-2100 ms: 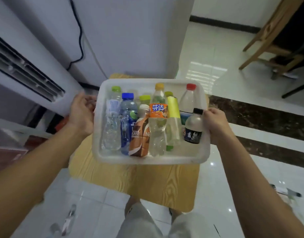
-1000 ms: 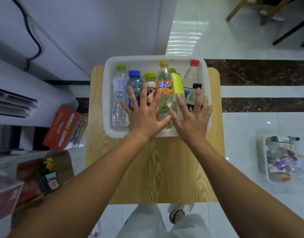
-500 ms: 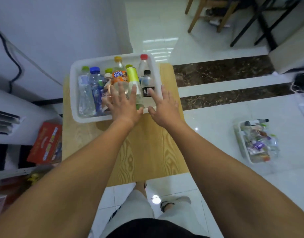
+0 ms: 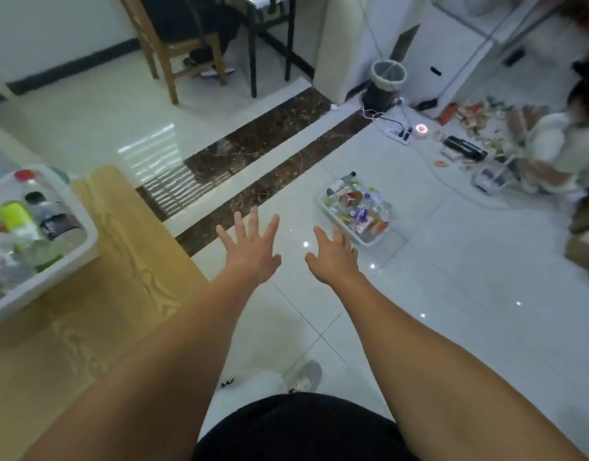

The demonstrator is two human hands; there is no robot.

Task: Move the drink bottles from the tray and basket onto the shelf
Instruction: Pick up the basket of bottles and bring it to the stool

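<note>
A white tray (image 4: 83, 241) full of drink bottles (image 4: 18, 224) stands on a small wooden table (image 4: 120, 294) at the left edge of the view. On the tiled floor to the right sits a white basket (image 4: 369, 239) holding several more bottles (image 4: 361, 212). My left hand (image 4: 251, 251) and my right hand (image 4: 333, 257) are stretched out over the floor between the tray and the basket, fingers spread, holding nothing. No shelf is in view.
A wooden chair (image 4: 173, 44) and black table legs (image 4: 253, 54) stand at the back. A waste bin (image 4: 386, 81), a power strip with cables (image 4: 398, 131) and scattered items lie at the right, beside a crouching person (image 4: 559, 151).
The tray was set down on the table and both hands let go of it. My view has swung right, and both hands have moved off the tray toward the floor basket.
</note>
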